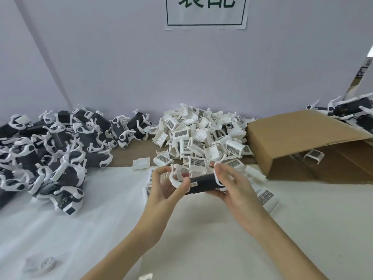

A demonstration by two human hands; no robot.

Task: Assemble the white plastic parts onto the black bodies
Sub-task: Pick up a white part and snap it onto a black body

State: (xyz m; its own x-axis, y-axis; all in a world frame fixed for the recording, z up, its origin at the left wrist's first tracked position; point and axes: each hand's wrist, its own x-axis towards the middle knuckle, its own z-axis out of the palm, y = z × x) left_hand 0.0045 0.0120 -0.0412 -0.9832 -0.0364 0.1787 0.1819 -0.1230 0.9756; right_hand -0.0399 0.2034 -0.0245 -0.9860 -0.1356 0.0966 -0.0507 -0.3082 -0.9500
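Observation:
A black body (203, 183) with white curved arms at both ends is held level above the white sheet, in front of me. My left hand (164, 185) grips its left end, thumb and fingers curled round the white arm piece (175, 178). My right hand (230, 182) grips the right end, fingers wrapped round the white part there. Behind the hands lies a heap of loose white plastic parts (201, 138) with grey grilles. A large pile of black bodies with white arms (56, 150) fills the left side.
An open cardboard box (302, 142) lies on its side at the right, with one white part inside and more black bodies (347, 110) behind it. A small round white piece (47, 263) lies near the front left. A grey wall with a paper sign (205, 13) stands behind.

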